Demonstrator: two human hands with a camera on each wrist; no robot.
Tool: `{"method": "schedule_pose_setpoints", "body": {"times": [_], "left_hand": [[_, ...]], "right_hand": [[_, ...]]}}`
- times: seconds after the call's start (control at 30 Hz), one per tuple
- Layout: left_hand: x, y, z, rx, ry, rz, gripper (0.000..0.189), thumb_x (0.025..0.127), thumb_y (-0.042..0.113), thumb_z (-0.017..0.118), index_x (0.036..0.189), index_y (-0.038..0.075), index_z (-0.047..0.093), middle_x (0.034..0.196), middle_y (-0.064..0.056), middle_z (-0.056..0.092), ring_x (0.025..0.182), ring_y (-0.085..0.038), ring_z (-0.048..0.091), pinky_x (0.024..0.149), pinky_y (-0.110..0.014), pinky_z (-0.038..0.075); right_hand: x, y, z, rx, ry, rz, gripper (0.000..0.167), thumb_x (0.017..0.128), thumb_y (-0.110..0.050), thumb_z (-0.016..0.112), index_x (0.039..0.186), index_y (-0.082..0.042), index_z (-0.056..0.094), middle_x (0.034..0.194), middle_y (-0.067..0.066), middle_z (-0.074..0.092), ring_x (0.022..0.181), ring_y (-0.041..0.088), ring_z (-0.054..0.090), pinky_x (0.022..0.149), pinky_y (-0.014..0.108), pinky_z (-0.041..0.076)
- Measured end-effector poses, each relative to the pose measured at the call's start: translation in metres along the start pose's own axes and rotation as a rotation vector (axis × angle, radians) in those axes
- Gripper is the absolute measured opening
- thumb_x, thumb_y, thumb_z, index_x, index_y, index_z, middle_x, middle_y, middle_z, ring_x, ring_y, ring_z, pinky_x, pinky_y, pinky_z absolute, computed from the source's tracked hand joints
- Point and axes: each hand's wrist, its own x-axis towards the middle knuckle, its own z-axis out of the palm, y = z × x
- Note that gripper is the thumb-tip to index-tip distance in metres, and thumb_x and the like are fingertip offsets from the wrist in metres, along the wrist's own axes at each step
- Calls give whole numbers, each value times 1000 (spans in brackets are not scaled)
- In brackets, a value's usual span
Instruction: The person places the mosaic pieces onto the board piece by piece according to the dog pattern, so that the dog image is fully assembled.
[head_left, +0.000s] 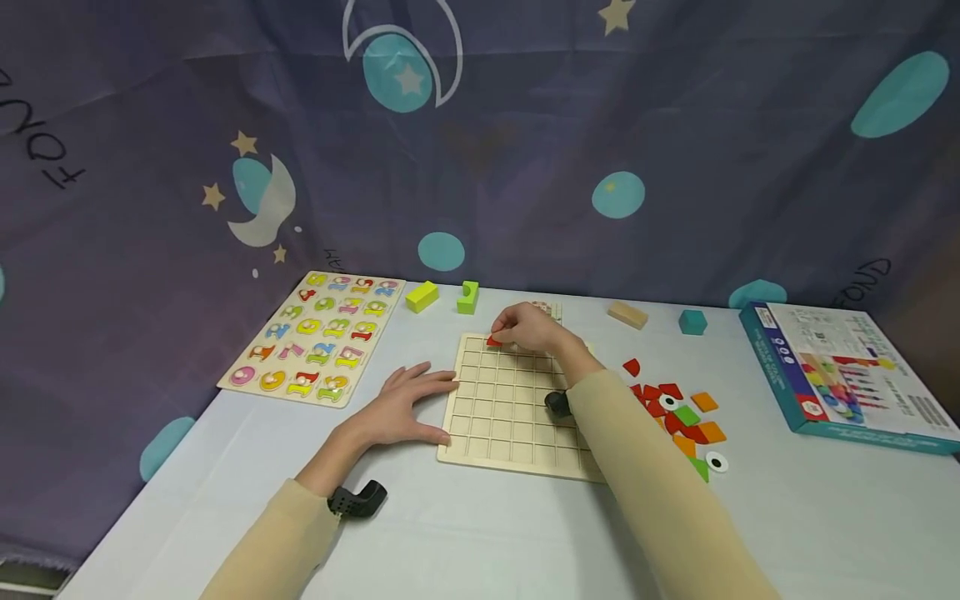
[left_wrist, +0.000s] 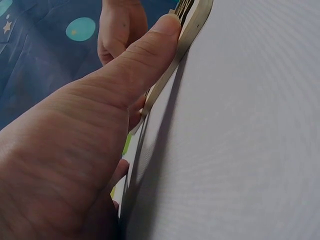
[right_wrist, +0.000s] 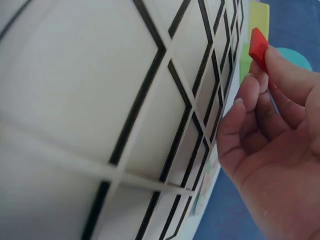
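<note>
A pale wooden grid board [head_left: 501,425] lies flat on the table, its squares marked off by grooves. At its left edge, my left hand [head_left: 408,407] rests with fingers spread, thumb and fingertips touching the rim; in the left wrist view the thumb [left_wrist: 150,50] lies against the board's edge [left_wrist: 192,30]. Above the board's far left corner my right hand [head_left: 528,327] pinches a small red piece [right_wrist: 258,47] between thumb and fingertips. Part of the board is hidden under the right forearm.
Right of the board lie loose red, orange [head_left: 705,402] and green pieces and round eye pieces [head_left: 717,462]. A number puzzle [head_left: 292,337] lies to the left. Yellow [head_left: 422,297], green [head_left: 468,298], wooden [head_left: 627,314] and teal [head_left: 693,322] blocks stand behind. A flat box [head_left: 862,367] is far right.
</note>
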Motion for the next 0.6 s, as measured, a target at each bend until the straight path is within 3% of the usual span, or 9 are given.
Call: {"method": "schedule_pose_setpoints", "body": {"times": [0.6], "left_hand": [[0, 0, 0, 4, 0, 10, 82, 75, 50, 87, 144, 17, 58, 155, 2, 44, 151, -35, 18, 118, -59, 4]], "right_hand": [[4, -1, 10, -103, 11, 10, 12, 99, -15, 67, 103, -3, 69, 95, 7, 67, 83, 21, 58, 75, 34, 48]]}}
